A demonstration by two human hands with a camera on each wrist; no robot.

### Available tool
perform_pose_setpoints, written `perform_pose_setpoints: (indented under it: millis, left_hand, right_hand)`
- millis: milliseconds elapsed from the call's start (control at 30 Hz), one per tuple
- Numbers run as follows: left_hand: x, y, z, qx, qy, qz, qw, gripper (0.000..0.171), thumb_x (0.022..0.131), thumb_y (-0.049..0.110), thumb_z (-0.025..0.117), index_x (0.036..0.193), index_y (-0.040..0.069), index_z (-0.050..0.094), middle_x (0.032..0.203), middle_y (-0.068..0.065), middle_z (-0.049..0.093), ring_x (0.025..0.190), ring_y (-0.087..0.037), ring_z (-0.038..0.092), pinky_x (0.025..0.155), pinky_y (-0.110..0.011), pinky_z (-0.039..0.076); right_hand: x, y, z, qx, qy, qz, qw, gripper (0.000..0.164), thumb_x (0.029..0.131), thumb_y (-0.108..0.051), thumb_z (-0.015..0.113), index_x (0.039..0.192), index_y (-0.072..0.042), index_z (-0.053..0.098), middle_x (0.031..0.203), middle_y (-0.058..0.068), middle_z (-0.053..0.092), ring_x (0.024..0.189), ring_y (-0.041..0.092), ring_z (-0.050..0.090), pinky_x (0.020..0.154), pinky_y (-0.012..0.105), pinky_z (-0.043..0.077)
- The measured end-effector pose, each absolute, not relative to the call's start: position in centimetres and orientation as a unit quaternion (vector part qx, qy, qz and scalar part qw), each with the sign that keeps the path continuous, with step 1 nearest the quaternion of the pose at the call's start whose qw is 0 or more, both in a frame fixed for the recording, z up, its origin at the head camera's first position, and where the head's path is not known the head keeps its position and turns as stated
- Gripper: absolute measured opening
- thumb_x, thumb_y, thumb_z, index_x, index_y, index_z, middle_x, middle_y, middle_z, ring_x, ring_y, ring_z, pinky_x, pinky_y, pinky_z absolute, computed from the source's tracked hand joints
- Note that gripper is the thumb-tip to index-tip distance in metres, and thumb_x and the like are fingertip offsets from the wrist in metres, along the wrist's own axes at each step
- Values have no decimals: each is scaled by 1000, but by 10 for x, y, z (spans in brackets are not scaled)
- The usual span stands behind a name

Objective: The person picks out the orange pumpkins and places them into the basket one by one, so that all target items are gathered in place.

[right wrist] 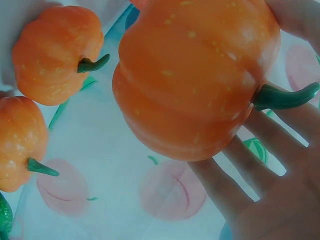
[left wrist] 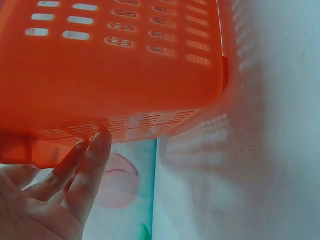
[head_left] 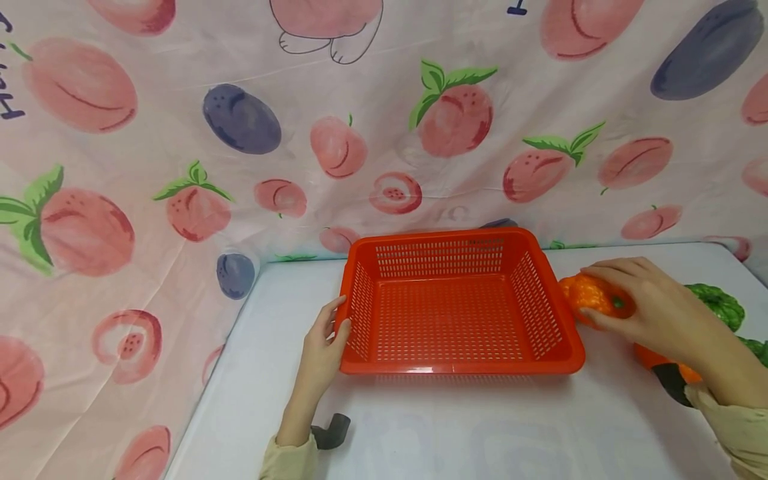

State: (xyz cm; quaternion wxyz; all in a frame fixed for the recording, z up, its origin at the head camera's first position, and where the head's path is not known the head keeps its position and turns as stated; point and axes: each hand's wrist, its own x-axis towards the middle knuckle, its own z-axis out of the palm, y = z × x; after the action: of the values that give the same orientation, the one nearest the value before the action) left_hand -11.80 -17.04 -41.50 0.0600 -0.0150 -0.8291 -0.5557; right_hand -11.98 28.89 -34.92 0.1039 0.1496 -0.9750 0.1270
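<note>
A red plastic basket (head_left: pixel 456 368) with slotted walls and nothing inside stands on the white table in the head view. At its left rim my left hand (head_left: pixel 324 347) holds on, thumb at the edge and fingers against the outer side; the left wrist view shows those fingertips touching the basket wall (left wrist: pixel 110 75). Just beyond the right rim, my right hand (head_left: pixel 654 300) grips an orange pumpkin (head_left: pixel 585 297) with a green stem. Close up in the right wrist view, the same pumpkin (right wrist: pixel 195 80) lies between thumb and fingers. Whether it touches the basket I cannot tell.
Two more orange pumpkins, an upper one (right wrist: pixel 55 55) and a lower one (right wrist: pixel 20 145), show in the right wrist view. Green bumpy vegetables (head_left: pixel 717 303) lie at the far right, partly behind my right arm. A fruit-print cloth (head_left: pixel 384 133) rises behind the table.
</note>
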Motion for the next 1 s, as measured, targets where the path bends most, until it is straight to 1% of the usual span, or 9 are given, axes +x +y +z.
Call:
perform_pose_setpoints:
  millis: [300, 467, 667, 833, 1000]
  left_hand:
    - [-119, -170, -414, -14, -831, -553, 60, 45, 101, 13, 57, 144, 17, 49, 142, -15, 54, 123, -32, 60, 95, -49, 54]
    - [-120, -170, -414, -16, -831, -552, 60, 45, 101, 14, 57, 145, 17, 49, 143, -15, 53, 124, -32, 59, 96, -50, 53]
    - [-118, -170, -414, -12, -830, -555, 57, 45, 101, 14, 57, 145, 17, 48, 144, -15, 53, 124, -32, 59, 95, -49, 54]
    - [-119, -169, -415, -13, -830, -554, 59, 45, 101, 13, 57, 145, 16, 48, 144, -16, 53, 123, -33, 59, 95, -50, 54]
    - [-119, -169, -416, -7, -831, -554, 59, 46, 100, 13, 58, 145, 18, 49, 143, -14, 54, 124, -32, 59, 94, -49, 54]
  right_hand:
    - [-122, 285, -343, 163, -969, 132, 127, 65, 74, -37, 87, 125, -5, 65, 129, 21, 57, 119, 40, 45, 89, 68, 43]
    - [-123, 281, -338, 164, -969, 138, 126, 62, 74, -35, 87, 124, -5, 66, 130, 20, 57, 120, 40, 45, 89, 66, 45]
    - [-126, 278, -334, 171, -968, 140, 123, 60, 75, -39, 86, 122, -7, 67, 128, 18, 59, 118, 36, 47, 86, 63, 48]
    - [-128, 275, -331, 185, -962, 142, 139, 59, 73, -37, 87, 122, -9, 67, 126, 16, 60, 117, 35, 48, 84, 62, 49]
    - [-129, 270, -331, 189, -961, 147, 136, 61, 74, -37, 87, 124, -9, 66, 128, 17, 59, 117, 35, 48, 81, 62, 51]
